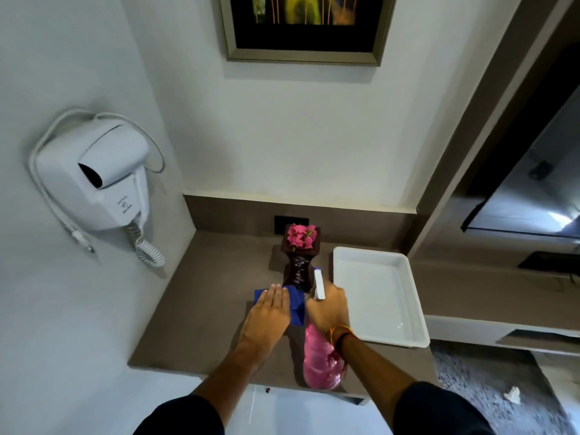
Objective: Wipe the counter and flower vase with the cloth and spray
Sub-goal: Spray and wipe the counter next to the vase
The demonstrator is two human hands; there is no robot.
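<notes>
The left hand (270, 312) lay flat, fingers together and extended, pressing the blue cloth (296, 306) onto the brown bench (213, 302) just in front of the flower vase (298, 265), with the cloth's far edge touching or nearly touching the vase's base. The right hand (328, 309) was clamped around the neck of the spray bottle (320, 359), just to the right of the vase's foot; the bottle's white nozzle (319, 284) pointed away from the person alongside the vase, while its pink body hung toward the bench's near edge. Coloured threads (340, 332) circled the right wrist. The vase was dark, narrow at the waist, standing upright and holding pink flowers (300, 236) at its top. To the right of the vase sat a white rectangular tray (405, 265), close to the right hand. Behind the vase was a dark wall plate (282, 222), high above it a framed picture (301, 56), and well to its left a white wall-mounted hair dryer (103, 177) with a coiled cord
</notes>
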